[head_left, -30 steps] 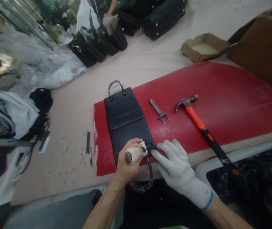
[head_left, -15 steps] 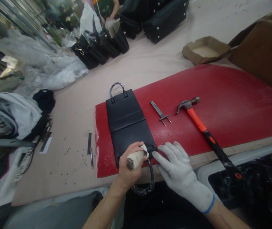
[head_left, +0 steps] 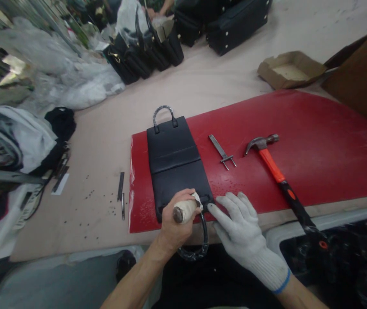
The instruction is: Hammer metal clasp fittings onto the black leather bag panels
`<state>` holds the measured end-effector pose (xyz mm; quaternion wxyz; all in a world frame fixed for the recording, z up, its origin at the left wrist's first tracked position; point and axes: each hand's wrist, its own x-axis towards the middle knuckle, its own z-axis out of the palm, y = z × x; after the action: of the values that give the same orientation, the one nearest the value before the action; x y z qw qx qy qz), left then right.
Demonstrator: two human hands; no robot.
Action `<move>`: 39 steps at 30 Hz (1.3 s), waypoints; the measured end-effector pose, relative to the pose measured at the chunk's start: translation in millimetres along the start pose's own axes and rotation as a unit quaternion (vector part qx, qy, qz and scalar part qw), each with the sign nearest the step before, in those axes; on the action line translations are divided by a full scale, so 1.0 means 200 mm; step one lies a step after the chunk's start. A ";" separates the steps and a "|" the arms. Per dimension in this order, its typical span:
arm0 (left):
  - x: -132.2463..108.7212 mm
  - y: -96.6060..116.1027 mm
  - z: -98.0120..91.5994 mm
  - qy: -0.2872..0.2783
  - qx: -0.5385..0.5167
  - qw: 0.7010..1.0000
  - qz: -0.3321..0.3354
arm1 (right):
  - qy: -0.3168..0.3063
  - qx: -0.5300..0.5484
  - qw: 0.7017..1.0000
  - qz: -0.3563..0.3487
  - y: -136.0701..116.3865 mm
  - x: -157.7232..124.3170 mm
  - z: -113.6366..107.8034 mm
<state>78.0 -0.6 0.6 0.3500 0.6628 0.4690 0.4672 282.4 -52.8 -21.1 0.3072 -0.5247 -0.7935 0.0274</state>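
A flat black leather bag panel (head_left: 177,146) lies on a red mat, with a plastic-wrapped handle (head_left: 163,108) at its far end. Another wrapped handle (head_left: 199,256) hangs over the table's front edge. My bare left hand (head_left: 177,223) is wrapped around a white-wrapped punch (head_left: 185,211) with a round metal butt facing me; its working tip is hidden above the panel's near edge. My right hand (head_left: 239,225), in a white knit glove, has its fingers stretched out. Its index fingertip touches the panel's near right corner, beside the handle's end tab.
On the red mat (head_left: 315,141) lie a claw hammer (head_left: 276,171) and a two-pronged metal tool (head_left: 221,150). Thin rods (head_left: 123,206) and black specks lie left. Black handbags (head_left: 144,56), a cardboard tray (head_left: 291,71) and another person's hand (head_left: 151,12) are farther back.
The whole view has shifted slightly. Both hands keep the same pose, the left around the punch and the right at the panel's corner.
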 end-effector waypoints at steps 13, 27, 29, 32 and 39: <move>0.03 0.00 -0.02 -0.024 -0.029 0.999 0.017 | -0.010 0.014 1.000 -0.005 0.00 0.01 -0.01; 0.08 -0.02 -0.02 -0.056 -0.051 0.997 -0.021 | 0.002 0.010 1.000 0.006 -0.01 0.01 0.00; 0.09 -0.02 -0.02 -0.063 -0.049 0.997 -0.022 | 0.007 0.013 1.000 0.003 -0.01 0.01 0.00; 0.10 -0.01 -0.01 -0.076 -0.042 0.996 -0.024 | 0.007 0.012 1.000 0.002 -0.02 0.01 0.00; 0.14 0.02 0.00 -0.104 -0.013 0.993 -0.049 | 0.025 0.011 0.998 0.051 0.02 0.07 -0.15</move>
<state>83.1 24.6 12.9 0.4281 0.6794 0.4559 0.3837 296.6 -48.3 7.4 0.3309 -0.5615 -0.7575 0.0381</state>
